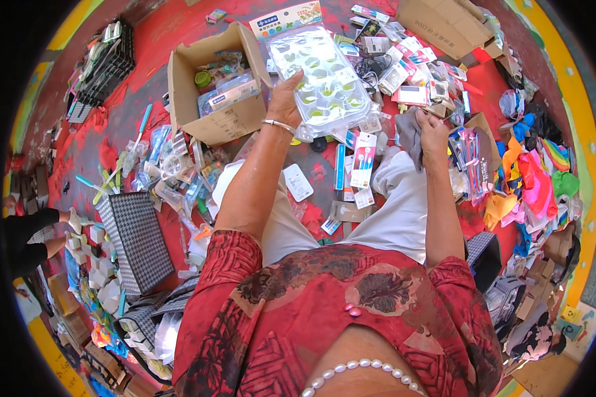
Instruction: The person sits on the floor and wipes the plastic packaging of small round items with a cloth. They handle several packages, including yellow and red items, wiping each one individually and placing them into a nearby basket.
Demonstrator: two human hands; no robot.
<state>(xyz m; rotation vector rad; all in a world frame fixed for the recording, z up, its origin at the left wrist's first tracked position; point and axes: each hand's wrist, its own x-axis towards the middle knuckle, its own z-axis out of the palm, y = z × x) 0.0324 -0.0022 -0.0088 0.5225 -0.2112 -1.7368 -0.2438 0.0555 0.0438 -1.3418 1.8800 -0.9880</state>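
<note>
My left hand [286, 99] is closed on the left edge of a packaged clear tray [321, 76] with rows of round cups and green patches showing through, like an ice cube tray. A printed header card [286, 20] tops its wrapping. To its left stands an open cardboard box [225, 119] with green and packaged goods inside. Over my knee, my right hand [432, 135] pinches a dark grey cloth [409, 134] that hangs down. Between my legs lie a white flat case [298, 182] and a carded package [363, 160].
Small packages [410, 66] are heaped ahead on the right, with another cardboard box [444, 26] behind. Bright cloths [533, 178] pile at far right. A checkered box [137, 241] stands at left, near another person's hands [58, 231]. A black crate [106, 66] sits at far left.
</note>
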